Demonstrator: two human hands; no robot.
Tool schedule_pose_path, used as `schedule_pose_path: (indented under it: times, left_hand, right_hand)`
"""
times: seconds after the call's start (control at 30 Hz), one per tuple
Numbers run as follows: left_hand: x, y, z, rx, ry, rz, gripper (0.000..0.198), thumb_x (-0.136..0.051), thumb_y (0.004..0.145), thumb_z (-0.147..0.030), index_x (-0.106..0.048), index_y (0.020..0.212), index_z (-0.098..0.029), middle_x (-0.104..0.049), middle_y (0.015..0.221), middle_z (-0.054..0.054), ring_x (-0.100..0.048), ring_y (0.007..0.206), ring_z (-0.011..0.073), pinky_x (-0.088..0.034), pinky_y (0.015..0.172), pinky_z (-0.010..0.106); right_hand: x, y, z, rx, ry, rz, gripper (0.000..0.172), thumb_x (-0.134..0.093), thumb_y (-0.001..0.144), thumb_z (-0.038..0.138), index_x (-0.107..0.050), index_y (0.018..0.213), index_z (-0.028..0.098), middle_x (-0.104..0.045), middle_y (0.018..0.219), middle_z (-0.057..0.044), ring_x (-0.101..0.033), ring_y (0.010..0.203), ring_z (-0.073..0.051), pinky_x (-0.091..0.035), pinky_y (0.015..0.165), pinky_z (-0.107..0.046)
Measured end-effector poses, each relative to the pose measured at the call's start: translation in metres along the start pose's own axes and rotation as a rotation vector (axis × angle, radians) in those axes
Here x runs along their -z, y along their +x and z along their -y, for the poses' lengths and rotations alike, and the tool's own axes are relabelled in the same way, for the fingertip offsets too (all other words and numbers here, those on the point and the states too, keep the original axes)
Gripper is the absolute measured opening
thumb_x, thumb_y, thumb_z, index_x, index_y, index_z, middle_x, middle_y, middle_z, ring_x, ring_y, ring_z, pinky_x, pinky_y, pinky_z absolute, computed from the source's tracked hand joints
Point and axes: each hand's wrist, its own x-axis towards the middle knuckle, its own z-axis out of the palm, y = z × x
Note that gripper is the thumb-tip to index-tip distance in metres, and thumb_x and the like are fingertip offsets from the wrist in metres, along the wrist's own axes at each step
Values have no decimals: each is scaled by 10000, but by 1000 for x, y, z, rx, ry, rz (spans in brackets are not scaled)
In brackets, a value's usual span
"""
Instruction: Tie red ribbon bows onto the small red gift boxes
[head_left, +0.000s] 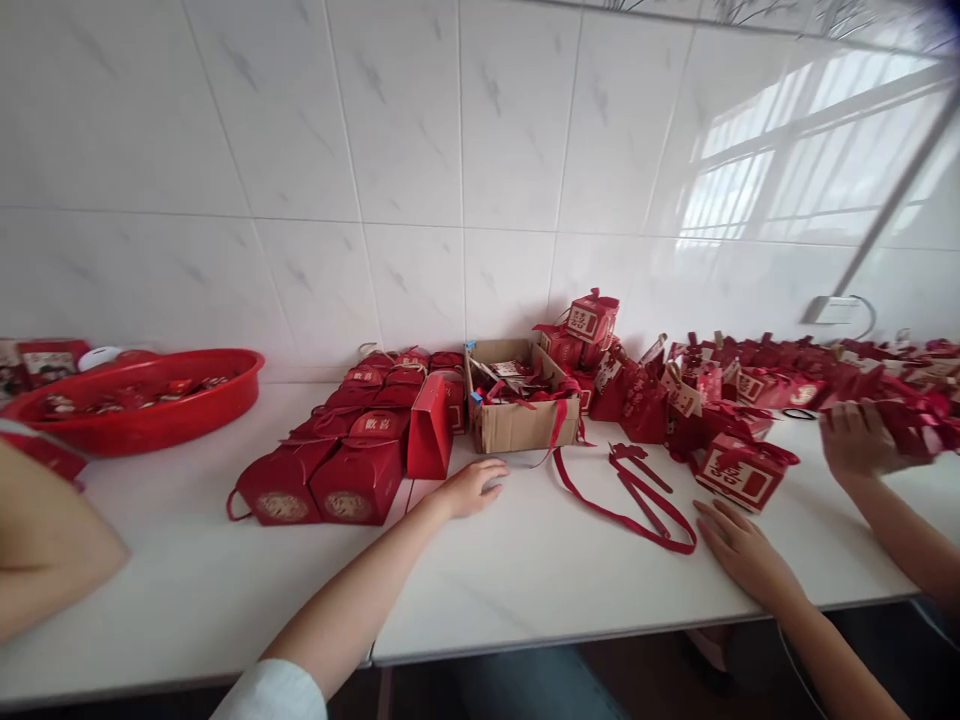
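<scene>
My left hand rests on the white table with its fingers loosely stretched and nothing in them. Just behind it stand a cardboard box of ribbons and small cards, and a tall red folded carton. Palm down, my right hand lies in front of a small red gift box with a tied ribbon; its fingertips are close to the box's lower edge, and I cannot tell whether they touch. Between my hands lie a loose red ribbon and dark red strips.
Red gift boxes stand in rows at left, beyond them a red plastic basin with small items. Many red gift bags and boxes crowd the right. A co-worker's hand holds something red; another person's arm is at far left.
</scene>
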Motion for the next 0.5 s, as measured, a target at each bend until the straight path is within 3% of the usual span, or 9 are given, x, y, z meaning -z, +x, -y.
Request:
schedule_pose_path:
  times: [0.2,0.33,0.4,0.5]
  left_hand:
    - [-3,1,-22,56,99,-19,297,-549,899,-289,-581,1165,-161,-579,1245,103,-568,1115,225,-475,945,442]
    - [-8,-3,-45,142,177,-29,289,-536,908,-313,-568,1156,-166,-586,1186,93,-597,1009,207,-513,862,423]
    - [-5,-18,-56,165,192,-4,288,-541,906,-315,-572,1147,-161,-591,1177,92,-599,1009,207,-511,863,426]
    - [11,-64,-65,188,196,38,246,-530,908,-301,-618,1084,-152,-640,1124,84,-607,1027,209,-494,898,428]
  right_hand:
    - [2,1,-4,81,19,85,535,-293,874,409,-539,1275,154,-554,1335,-98,-392,1333,-290,-369,1082,-460]
    - [14,-2,1,66,-4,125,570,-246,891,426,-492,1315,135,-511,1365,-133,-366,1348,-295,-345,1092,-453]
    - [16,-4,2,37,-21,127,626,-198,903,482,-442,1358,128,-472,1384,-170,-366,1346,-313,-355,1074,-474]
    - [14,-4,-2,31,-47,122,637,-185,899,515,-415,1382,168,-460,1390,-158,-383,1336,-316,-374,1052,-480]
